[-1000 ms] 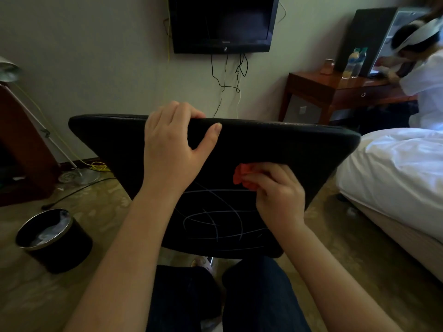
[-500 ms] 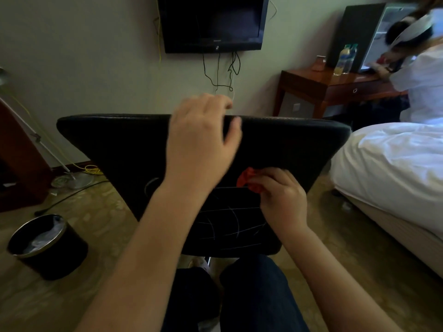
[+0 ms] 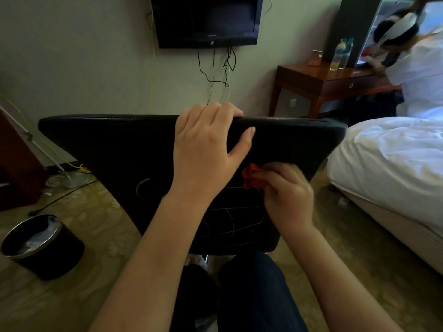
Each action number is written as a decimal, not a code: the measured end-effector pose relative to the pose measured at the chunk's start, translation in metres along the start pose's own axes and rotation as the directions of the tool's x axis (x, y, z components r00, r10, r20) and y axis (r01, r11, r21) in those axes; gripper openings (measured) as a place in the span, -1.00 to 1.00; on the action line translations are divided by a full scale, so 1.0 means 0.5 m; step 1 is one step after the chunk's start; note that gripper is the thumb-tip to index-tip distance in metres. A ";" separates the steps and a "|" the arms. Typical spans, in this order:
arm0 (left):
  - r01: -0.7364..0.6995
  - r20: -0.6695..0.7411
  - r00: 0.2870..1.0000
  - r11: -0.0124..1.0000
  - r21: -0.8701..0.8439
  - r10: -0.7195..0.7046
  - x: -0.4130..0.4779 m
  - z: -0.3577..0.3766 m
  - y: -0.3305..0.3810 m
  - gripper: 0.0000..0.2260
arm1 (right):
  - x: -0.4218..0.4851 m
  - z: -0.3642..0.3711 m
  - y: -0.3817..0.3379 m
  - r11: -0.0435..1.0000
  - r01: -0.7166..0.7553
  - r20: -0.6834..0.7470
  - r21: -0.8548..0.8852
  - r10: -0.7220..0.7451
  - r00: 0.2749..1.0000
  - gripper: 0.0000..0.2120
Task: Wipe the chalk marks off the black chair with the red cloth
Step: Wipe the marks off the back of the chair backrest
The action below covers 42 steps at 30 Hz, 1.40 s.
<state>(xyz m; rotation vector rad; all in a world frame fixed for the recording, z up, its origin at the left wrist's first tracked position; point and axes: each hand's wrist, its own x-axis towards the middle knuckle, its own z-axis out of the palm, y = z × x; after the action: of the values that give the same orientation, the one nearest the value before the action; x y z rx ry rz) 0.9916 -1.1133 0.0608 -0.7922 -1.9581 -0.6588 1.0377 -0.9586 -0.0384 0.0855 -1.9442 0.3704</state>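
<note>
Dim bedroom with a patterned carpet, seen from a head-worn camera looking down over the wearer's own forearms and knees. Directly ahead stands the black chair (image 3: pixel 119 144), its padded back facing the viewer and filling the middle of the view. White chalk marks (image 3: pixel 230 212) cross the lower middle of that back: thin lines and loops between the two forearms, plus one curved stroke to the left of the left wrist. The right hand (image 3: pixel 287 195) holds the red cloth (image 3: pixel 249 174) bunched up, fingers curled tightly round it, and presses it against the chair back at the upper right edge of the scribbles. The left hand (image 3: pixel 203 149) grips the chair's top edge, fingers hooked over the far side and thumb flat on the near face, steadying it. Judging by the many lines on show, the wiping is at an early stage and nearly all the chalk is left to clear; the upper band of the back looks plain black. Further out, a black bin (image 3: pixel 43 245) sits on the carpet at lower left. A white-covered bed (image 3: pixel 395 159) lies to the right, and a television (image 3: pixel 206 20) hangs on the wall above. A wooden bench (image 3: pixel 318 80) at far right carries bottles (image 3: pixel 340 53), and another person (image 3: pixel 419 75) sits at it.
</note>
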 end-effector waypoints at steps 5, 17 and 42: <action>0.033 0.010 0.999 0.999 -0.014 -0.032 -0.005 -0.014 -0.022 -0.75 | 0.086 -0.069 -0.049 0.995 0.081 -0.230 0.061 -0.065 0.971 -0.88; 0.082 0.046 0.996 0.996 -0.017 -0.082 -0.021 -0.051 -0.058 -0.63 | 0.090 -0.099 -0.067 0.994 0.097 -0.238 0.058 -0.080 0.968 -0.85; 0.087 0.052 0.995 0.996 -0.017 -0.086 -0.025 -0.056 -0.069 -0.60 | 0.003 -0.114 0.055 0.990 -0.092 -0.036 -0.104 0.088 0.995 -0.80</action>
<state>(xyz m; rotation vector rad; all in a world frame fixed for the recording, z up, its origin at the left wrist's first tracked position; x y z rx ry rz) 0.9857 -1.1591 0.0578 -0.7459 -2.0444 -0.7159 1.0813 -0.9154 -0.0229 -0.0769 -1.9368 0.3252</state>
